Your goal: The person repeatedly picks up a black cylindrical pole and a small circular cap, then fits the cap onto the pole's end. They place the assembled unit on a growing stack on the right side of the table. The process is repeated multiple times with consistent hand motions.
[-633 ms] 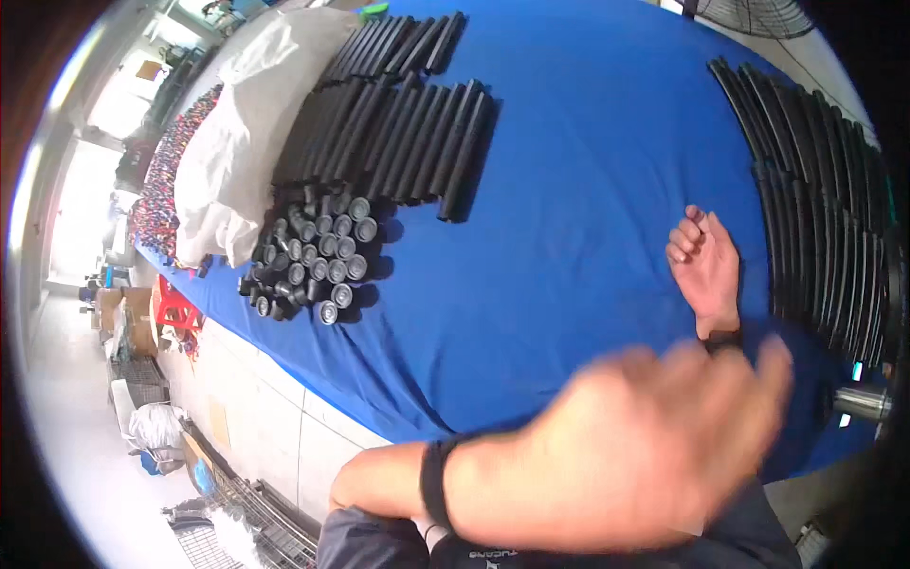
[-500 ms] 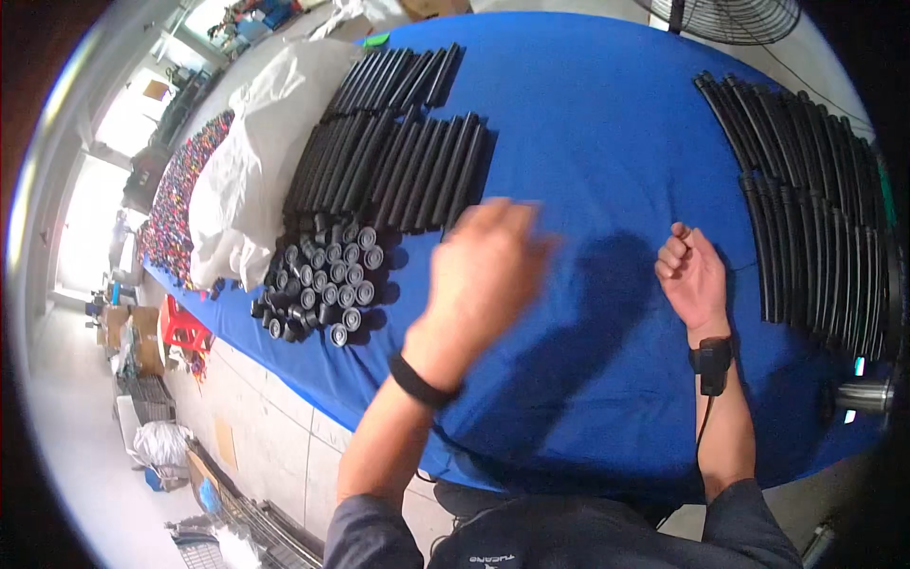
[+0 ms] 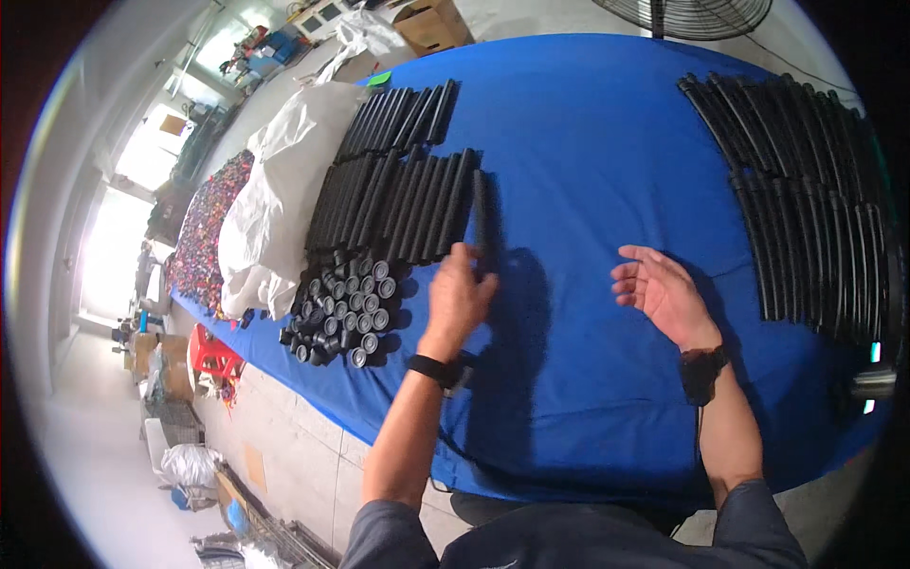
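"L hand (image 3: pixel 459 299)?"
"At near end of blk tube (image 3: pixel 480 209), just R of tube row (image 3: pixel 428 213); can't tell if pinching."
"R hand (image 3: pixel 664 296)?"
"Fingers loosely spread, above blue cloth (image 3: pixel 588 180)."

A broad table (image 3: pixel 607 142) under a blue cloth filled the middle of the room. Along the left, windows (image 3: pixel 109 251) glared white in a pale wall (image 3: pixel 68 204), and the floor (image 3: pixel 299 417) on that side looked bleached by light; nearer the table it showed as light grey tiles with thin joints. Left of the table stood a red stool (image 3: pixel 213 353), with cardboard boxes (image 3: pixel 172 368) beside it. Beyond the far edge sat a brown carton (image 3: pixel 434 27) and, farther right, a wire-guarded fan (image 3: pixel 706 14).
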Demonstrator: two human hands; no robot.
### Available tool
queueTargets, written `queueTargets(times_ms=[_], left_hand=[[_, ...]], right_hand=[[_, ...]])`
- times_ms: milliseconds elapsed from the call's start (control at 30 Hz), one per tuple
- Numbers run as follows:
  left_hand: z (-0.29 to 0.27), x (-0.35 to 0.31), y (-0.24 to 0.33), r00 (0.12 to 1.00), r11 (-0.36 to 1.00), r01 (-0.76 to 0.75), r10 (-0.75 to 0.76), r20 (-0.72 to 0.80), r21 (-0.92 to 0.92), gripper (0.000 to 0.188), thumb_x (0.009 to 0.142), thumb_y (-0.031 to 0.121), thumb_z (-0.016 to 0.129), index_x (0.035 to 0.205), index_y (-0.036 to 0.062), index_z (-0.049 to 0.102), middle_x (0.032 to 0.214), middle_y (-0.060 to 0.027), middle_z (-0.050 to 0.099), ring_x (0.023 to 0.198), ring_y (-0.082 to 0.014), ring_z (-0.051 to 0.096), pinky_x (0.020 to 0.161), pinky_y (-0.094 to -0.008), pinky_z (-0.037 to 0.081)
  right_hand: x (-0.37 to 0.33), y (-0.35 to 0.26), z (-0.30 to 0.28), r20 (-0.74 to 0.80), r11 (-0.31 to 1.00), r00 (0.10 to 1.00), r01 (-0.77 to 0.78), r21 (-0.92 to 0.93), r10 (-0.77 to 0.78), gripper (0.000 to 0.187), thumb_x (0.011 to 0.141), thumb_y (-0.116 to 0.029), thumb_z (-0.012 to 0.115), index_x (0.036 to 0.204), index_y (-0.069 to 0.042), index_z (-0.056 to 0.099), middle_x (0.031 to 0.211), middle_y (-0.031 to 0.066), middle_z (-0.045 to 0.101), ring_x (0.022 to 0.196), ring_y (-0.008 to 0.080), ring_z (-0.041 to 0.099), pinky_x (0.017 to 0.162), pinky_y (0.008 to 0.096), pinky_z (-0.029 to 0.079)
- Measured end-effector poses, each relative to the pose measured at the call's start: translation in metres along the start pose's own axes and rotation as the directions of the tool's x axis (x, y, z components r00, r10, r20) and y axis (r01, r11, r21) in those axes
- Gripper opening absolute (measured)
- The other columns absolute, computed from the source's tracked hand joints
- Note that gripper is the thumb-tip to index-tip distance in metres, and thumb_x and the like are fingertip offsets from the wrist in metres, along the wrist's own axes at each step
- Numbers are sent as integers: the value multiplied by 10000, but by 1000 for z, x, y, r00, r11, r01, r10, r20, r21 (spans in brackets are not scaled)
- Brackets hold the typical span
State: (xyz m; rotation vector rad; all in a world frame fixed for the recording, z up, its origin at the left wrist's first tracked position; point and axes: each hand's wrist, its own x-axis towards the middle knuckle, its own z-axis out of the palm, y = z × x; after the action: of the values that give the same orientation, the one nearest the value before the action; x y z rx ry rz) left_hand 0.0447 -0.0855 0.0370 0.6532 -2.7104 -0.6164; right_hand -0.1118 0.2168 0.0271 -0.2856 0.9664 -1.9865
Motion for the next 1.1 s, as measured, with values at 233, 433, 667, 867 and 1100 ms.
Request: queueTargets(times_ms=[233, 433, 667, 867, 1100], left_hand=[[28, -81, 117, 932, 708, -262, 362, 19, -656, 454, 903, 260, 775, 1267, 23, 643, 918, -160, 723, 782, -268, 708, 681, -363, 557], [-63, -64, 34, 997, 991, -57, 62, 45, -117, 206, 876, 198, 752, 1019, 50, 748, 942, -160, 708, 818, -310, 699, 718, -400, 559], [-142, -85, -74, 929, 979, 109, -40, -367, 170, 148, 906, 45, 662, 1033, 20, 736, 899, -150, 706, 797, -296, 705, 722, -373, 545], [-123, -123, -91, 919, 926, 240, -120, -377, 291, 318, 855, 208, 782, 1105, 39, 682, 1023, -144, 657, 916, -320, 665, 801, -400, 538], [-101, -128, -106, 942, 895, 280, -187, -277, 346, 488, 759, 174, 820, 1185, 52, 614, 1131, -163, 606, 1109, -372, 571, 961, -461, 473]], right_hand=[[-12, 38, 34, -87, 992, 988, -129, -9, 128, 498, 1026, -289, 626, 1408, -25, 445, 1117, 122, 672, 961, 202, 687, 831, 383, 589], [-9, 27, 24, -113, 976, 980, -147, 160, 166, 338, 1031, -192, 595, 1317, -19, 544, 821, 15, 560, 579, 74, 514, 474, 234, 431], [-7, 29, 27, -114, 980, 976, -173, 102, 184, 327, 1027, -174, 593, 1311, -17, 553, 811, 14, 559, 568, 72, 521, 461, 239, 426], [-8, 29, 25, -106, 979, 976, -178, 104, 188, 318, 1029, -173, 589, 1310, -28, 554, 810, 14, 560, 572, 72, 538, 458, 245, 427], [-8, 30, 23, -84, 978, 978, -181, 103, 190, 312, 1030, -166, 587, 1309, -31, 553, 813, 15, 579, 574, 80, 543, 471, 253, 445]])
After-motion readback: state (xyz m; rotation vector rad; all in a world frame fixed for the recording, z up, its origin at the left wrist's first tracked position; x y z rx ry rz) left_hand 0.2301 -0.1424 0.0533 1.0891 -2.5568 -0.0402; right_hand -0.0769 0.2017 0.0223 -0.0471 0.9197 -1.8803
